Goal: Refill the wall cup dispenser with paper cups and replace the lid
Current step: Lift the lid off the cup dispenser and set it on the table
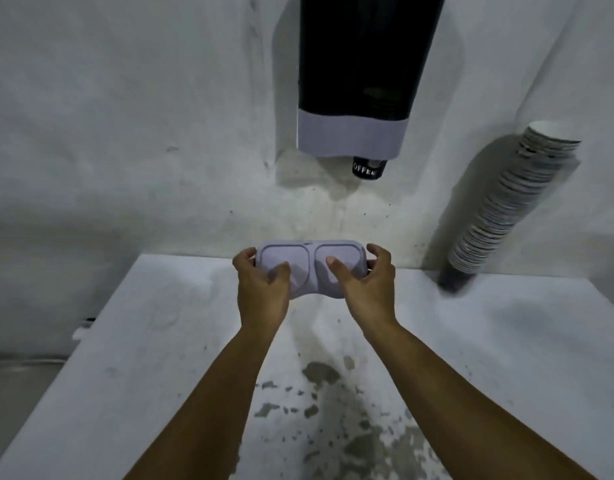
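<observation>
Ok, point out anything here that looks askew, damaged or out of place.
The stack of paper cups leans tilted against the wall instead of standing upright. The tabletop has patches of chipped, flaking paint. The lid is off the dispenser, held in both hands.

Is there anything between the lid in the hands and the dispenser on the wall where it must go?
Nothing visible blocks it. Both hands, left hand and right hand, hold the lid above the table, right under the dispenser. The stack of paper cups leans off to the right. The dispenser's top is out of view.
</observation>
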